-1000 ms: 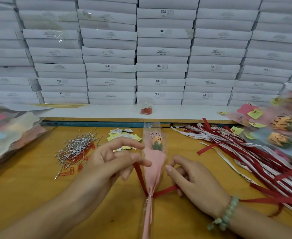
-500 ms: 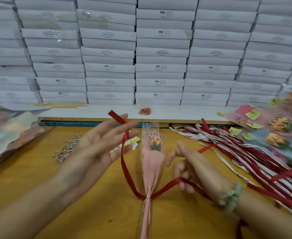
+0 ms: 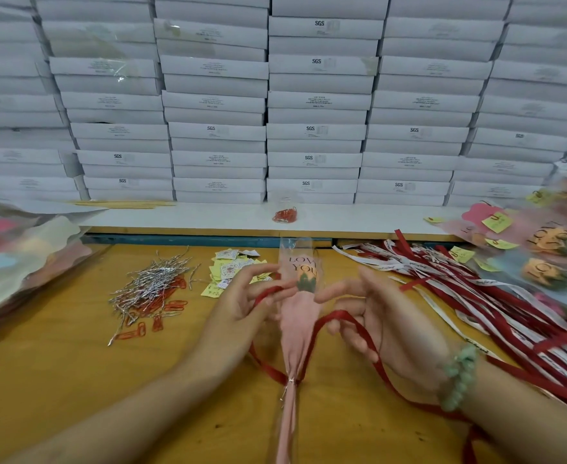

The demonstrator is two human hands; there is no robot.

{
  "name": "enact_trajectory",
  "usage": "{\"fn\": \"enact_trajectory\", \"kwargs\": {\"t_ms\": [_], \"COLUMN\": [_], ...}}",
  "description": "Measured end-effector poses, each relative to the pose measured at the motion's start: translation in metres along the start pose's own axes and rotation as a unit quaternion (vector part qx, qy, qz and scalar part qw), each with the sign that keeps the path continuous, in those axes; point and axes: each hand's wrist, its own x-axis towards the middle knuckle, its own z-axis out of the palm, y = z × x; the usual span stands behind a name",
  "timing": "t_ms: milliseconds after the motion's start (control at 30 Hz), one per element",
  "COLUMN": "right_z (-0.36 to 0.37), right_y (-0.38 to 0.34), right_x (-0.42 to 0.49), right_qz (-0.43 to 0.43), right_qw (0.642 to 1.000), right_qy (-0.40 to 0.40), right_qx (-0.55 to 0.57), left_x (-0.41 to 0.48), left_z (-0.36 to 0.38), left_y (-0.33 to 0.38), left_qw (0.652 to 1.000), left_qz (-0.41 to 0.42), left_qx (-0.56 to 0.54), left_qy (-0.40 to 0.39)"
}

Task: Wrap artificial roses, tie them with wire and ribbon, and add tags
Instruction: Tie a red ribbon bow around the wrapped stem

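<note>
Lying along the middle of the desk [image 3: 57, 380], the rose [image 3: 300, 329] points its bloom away from the person, and its stem runs off the bottom edge of view. A ribbon [image 3: 340, 314] crosses under it at the wire tie [image 3: 291, 380].

The left hand [image 3: 238, 313] is beside the bloom, its fingers [image 3: 258, 272] pinching the ribbon's left run. The right hand [image 3: 385, 323], with a bracelet [image 3: 461, 376] at the wrist, has curled fingers hooked round the right run, which loops over them.

Room for movement:
- Left: a bag [image 3: 24, 262] of coloured sheets overhangs the desk and is cut off by the frame.
- Right: a ribbon pile [image 3: 476, 296] and finished roses [image 3: 543, 249] reach the frame edge.
- Far side: wires [image 3: 151, 283], clips [image 3: 134, 331] and tags [image 3: 230, 267] lie ahead of the hands. Behind them a white shelf [image 3: 191, 216] carries stacked boxes [image 3: 315, 128].
- Near left: the widest bare stretch of desk lies between the bag and the left forearm.

Limits of view: both hands are blurred, so exact finger contact is hard to make out. The ribbon's right tail passes behind the right forearm. The print on the tags is illegible.
</note>
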Motion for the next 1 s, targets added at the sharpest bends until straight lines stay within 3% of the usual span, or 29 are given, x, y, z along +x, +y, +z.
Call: {"fn": "enact_trajectory", "kwargs": {"t_ms": [100,300,400,567,767,900,1000], "right_z": [-0.002,0.005,0.008,0.007,0.011,0.000,-0.010], "right_y": [0.012,0.018,0.018,0.017,0.012,0.004,0.000], "right_x": [0.003,0.003,0.002,0.002,0.003,0.004,0.006], "right_qz": [0.038,0.075,0.041,0.013,0.014,-0.045,-0.107], "right_qw": [0.992,0.995,0.997,0.995,0.997,0.988,0.968], "right_qy": [0.108,0.040,0.007,0.079,0.056,0.146,0.207], "right_qx": [-0.054,-0.059,-0.060,-0.066,-0.057,0.026,0.090], "left_x": [-0.006,-0.017,-0.018,-0.018,-0.020,-0.018,-0.013], "left_z": [0.000,0.005,0.004,0.002,0.003,0.001,-0.002], "left_y": [-0.001,0.010,0.015,0.020,0.021,0.016,0.010], "left_qw": [0.998,0.978,0.975,0.976,0.974,0.989,0.990], "left_qz": [0.065,0.132,0.119,0.100,0.070,0.010,-0.033], "left_qx": [0.027,0.085,0.088,0.101,0.087,-0.031,-0.045], "left_qy": [-0.002,-0.137,-0.164,-0.163,-0.198,-0.142,-0.133]}}
